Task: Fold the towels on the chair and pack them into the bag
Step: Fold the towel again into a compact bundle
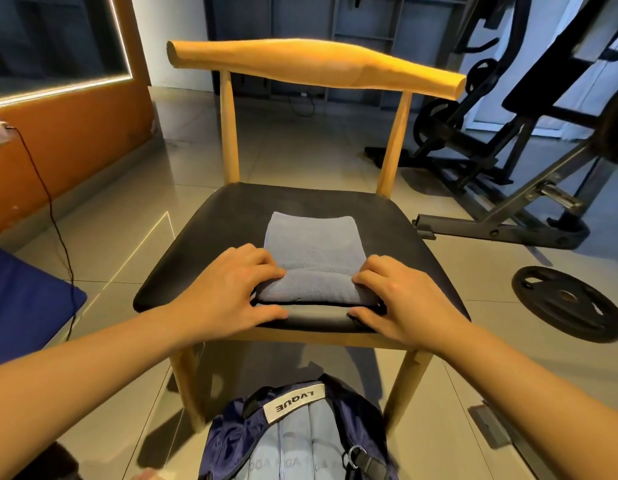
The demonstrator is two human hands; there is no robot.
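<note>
A grey-blue towel (312, 247) lies on the black seat of a wooden chair (214, 237), its near end rolled or folded over into a thick edge by the seat's front. My left hand (231, 289) grips the left end of that fold, fingers on top and thumb underneath. My right hand (401, 299) grips the right end the same way. A blue backpack (300, 438) with a white label stands on the floor in front of the chair, below my arms.
A black weight plate (567, 303) lies on the tiled floor to the right, beside gym machine frames (508, 168). An orange wall with a black cable (54, 216) is on the left, and a blue cushion (27, 299) sits at the left edge.
</note>
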